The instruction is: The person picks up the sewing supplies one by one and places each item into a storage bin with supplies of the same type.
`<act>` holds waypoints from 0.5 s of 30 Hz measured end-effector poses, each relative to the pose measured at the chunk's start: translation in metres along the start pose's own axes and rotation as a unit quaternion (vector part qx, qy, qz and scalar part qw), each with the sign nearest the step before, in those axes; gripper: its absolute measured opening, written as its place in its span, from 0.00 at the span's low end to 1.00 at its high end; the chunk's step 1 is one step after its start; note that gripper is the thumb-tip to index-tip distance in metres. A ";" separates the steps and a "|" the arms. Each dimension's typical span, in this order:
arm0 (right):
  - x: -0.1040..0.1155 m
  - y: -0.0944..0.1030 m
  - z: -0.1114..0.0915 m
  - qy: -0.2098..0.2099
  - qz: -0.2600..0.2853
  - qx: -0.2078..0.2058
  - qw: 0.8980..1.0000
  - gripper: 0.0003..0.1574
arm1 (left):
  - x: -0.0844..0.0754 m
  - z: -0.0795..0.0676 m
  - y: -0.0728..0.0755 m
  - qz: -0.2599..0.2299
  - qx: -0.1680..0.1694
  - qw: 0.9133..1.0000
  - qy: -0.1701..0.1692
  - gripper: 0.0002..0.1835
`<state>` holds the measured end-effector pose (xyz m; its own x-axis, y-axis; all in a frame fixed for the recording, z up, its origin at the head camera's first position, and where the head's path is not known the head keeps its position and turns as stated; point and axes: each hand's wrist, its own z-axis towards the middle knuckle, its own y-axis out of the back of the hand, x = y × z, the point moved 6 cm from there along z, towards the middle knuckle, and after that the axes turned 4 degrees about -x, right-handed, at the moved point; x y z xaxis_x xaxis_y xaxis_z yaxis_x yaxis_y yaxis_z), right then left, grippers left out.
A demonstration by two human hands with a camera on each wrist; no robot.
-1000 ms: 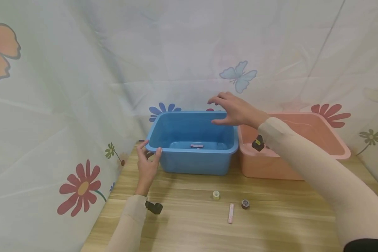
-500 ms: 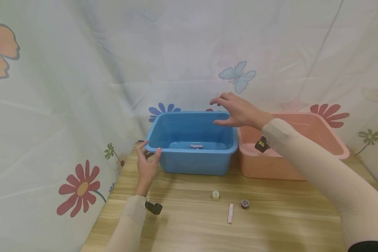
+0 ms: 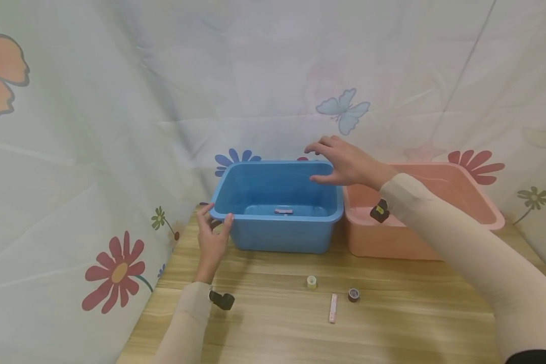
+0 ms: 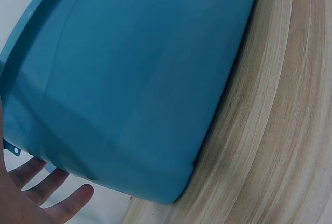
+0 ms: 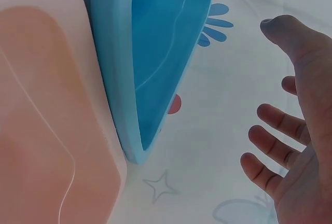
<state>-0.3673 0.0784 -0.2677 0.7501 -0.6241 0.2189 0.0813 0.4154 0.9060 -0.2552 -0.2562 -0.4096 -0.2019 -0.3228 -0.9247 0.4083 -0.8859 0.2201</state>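
Note:
At the front left corner of the blue plastic tub (image 3: 279, 232), my left hand (image 3: 213, 245) grips the rim, thumb on the front side and fingers along the left side. In the left wrist view, fingers (image 4: 65, 203) show beside the tub's wall. My right hand (image 3: 346, 162) is raised over the tub's back right part, fingers spread and holding nothing. The right wrist view shows this hand apart from the tub rim (image 5: 116, 79). A small pinkish strip (image 3: 284, 211) lies on the tub's floor.
A pink tub (image 3: 391, 245) stands against the blue one's right side, partly behind my right arm. On the wooden table (image 3: 264, 323) in front lie a small pale ring-shaped roll (image 3: 311, 282), a dark round roll (image 3: 353, 295) and a pinkish-white strip (image 3: 333, 308). Printed cloth (image 3: 273, 91) hangs behind.
My right hand has drifted slightly right and down above the blue tub, still holding nothing. The left hand and both tubs stay where they were.

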 end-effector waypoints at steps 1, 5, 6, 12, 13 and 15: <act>0.000 0.000 -0.001 0.000 0.001 0.000 1.000 0.42 | 0.000 0.000 0.000 0.001 -0.001 1.000 -0.001 0.38; 0.000 -0.001 -0.003 -0.004 0.002 0.002 1.000 0.42 | -0.001 -0.001 0.000 0.005 -0.004 1.000 -0.007 0.38; 0.000 -0.001 -0.004 -0.005 0.002 0.003 1.000 0.42 | -0.002 -0.001 0.000 0.005 -0.004 1.000 -0.009 0.38; -0.001 -0.002 -0.007 -0.008 0.001 0.003 1.000 0.43 | -0.002 -0.001 -0.001 0.005 -0.004 1.000 -0.018 0.37; -0.001 -0.002 -0.007 -0.007 0.000 0.003 1.000 0.43 | -0.002 -0.001 0.000 0.006 -0.005 1.000 -0.018 0.37; -0.001 -0.003 -0.009 -0.005 0.001 0.004 1.000 0.43 | -0.001 -0.001 0.000 0.005 -0.005 1.000 -0.016 0.37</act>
<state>-0.3625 0.0835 -0.2733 0.7437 -0.6296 0.2249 0.0735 0.4113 0.9085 -0.2545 -0.2552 -0.4086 -0.2267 -0.3428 -0.9116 0.4188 -0.8794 0.2265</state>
